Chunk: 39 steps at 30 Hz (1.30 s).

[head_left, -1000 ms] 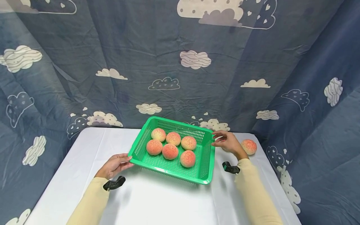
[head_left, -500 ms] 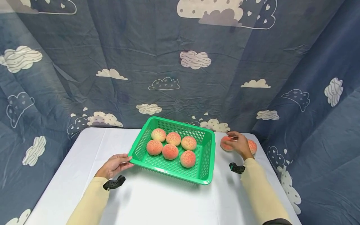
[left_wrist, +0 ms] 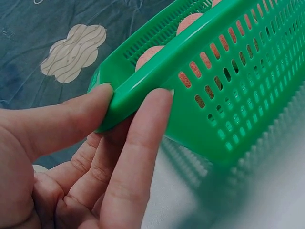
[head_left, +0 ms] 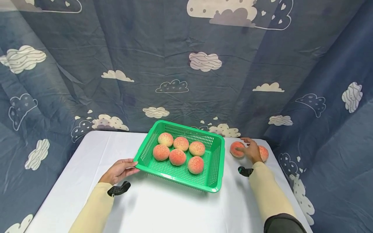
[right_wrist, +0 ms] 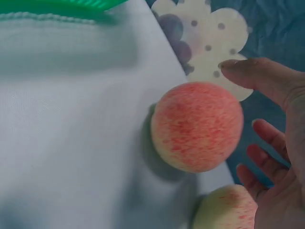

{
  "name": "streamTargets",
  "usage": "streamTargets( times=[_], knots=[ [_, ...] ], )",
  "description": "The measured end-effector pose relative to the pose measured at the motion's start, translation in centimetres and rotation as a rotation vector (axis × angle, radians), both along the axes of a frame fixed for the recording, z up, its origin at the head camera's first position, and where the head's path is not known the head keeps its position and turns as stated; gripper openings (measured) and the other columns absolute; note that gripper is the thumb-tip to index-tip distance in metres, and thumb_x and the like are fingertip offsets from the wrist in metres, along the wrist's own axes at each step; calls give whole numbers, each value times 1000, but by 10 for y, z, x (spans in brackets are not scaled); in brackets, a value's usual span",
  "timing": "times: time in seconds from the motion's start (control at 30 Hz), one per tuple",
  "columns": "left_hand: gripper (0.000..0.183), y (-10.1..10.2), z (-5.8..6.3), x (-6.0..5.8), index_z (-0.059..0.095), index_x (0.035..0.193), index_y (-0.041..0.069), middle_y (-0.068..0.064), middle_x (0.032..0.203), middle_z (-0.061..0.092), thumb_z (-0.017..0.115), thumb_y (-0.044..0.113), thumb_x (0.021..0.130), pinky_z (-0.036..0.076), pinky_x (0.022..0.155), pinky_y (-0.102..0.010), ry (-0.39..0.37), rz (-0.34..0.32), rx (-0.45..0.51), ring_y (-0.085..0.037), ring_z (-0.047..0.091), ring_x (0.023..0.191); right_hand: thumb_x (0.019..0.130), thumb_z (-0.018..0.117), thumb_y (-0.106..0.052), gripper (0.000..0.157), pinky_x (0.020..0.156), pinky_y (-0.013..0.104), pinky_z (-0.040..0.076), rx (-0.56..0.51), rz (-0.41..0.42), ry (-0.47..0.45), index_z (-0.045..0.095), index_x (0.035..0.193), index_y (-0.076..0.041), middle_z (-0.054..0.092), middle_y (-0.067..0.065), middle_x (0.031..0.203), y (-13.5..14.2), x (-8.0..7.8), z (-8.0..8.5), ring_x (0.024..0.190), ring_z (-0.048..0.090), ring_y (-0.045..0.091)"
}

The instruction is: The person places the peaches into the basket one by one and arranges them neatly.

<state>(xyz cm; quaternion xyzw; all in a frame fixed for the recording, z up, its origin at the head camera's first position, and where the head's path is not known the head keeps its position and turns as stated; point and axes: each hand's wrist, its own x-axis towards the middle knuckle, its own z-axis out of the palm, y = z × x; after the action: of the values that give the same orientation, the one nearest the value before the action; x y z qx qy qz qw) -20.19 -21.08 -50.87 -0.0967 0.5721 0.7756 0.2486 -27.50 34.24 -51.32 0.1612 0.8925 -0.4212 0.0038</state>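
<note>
In the head view my left hand (head_left: 118, 171) holds the left corner of a green plastic basket (head_left: 175, 178). The left wrist view shows its thumb and fingers pinching the basket rim (left_wrist: 157, 67). Several red-and-yellow peaches (head_left: 177, 157) lie inside. Off to the right, my right hand (head_left: 253, 150) is beside a peach (head_left: 237, 149) on the table. Thumb and fingers stand spread on one side of that peach (right_wrist: 198, 126) in the right wrist view, with a gap visible. Another peach (head_left: 263, 153) sits behind the hand, partly hidden by it.
A white cloth covers the table (head_left: 175, 210). Its back edge meets a dark blue curtain (head_left: 169, 64) with cloud prints. The basket stands mid-table, slightly turned. The two loose peaches are close to the table's back right edge.
My right hand has moved right, from the basket's right rim to the loose peach beside the basket. The left hand stays on the corner, and the basket has not moved.
</note>
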Motion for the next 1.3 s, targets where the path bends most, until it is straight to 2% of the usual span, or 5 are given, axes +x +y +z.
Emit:
streamTargets(
  times=[0.17,0.43,0.73,1.07,1.3],
  knots=[
    [28,1,-1,0,45,121,-13,-7,88,65,53,-3,96,60,83,-27,-3,1,-5,-15,69,80,85,73,-9,69,111,62,33,-40,-58,-87,39,145,-8,28,25,150,2,0,-13,136,26,45],
    [24,1,1,-1,47,118,-11,-7,87,66,53,-3,96,60,82,-26,2,-16,-9,-15,69,79,83,72,-6,83,113,62,30,-86,-40,-139,25,151,-10,22,26,154,3,0,-27,138,25,45],
    [25,0,4,-4,47,117,-11,-8,87,66,56,-4,95,60,82,-27,-3,-9,-4,-15,69,79,79,74,-2,84,111,59,34,-44,-50,-88,28,149,-8,28,25,152,0,-4,-35,136,30,44],
    [20,-2,3,-3,50,114,-9,-7,88,66,54,-4,96,60,83,-27,-1,2,0,-15,69,79,82,72,-11,80,109,59,38,-82,-100,-76,29,150,-10,31,27,148,-2,-1,-33,132,35,44],
    [26,-1,-1,-1,46,120,-11,-6,89,66,53,-2,97,60,84,-26,14,-2,-11,-14,69,82,81,74,-23,80,102,61,43,-97,-102,-48,33,148,-12,36,27,144,-10,9,-15,127,38,43]
  ],
)
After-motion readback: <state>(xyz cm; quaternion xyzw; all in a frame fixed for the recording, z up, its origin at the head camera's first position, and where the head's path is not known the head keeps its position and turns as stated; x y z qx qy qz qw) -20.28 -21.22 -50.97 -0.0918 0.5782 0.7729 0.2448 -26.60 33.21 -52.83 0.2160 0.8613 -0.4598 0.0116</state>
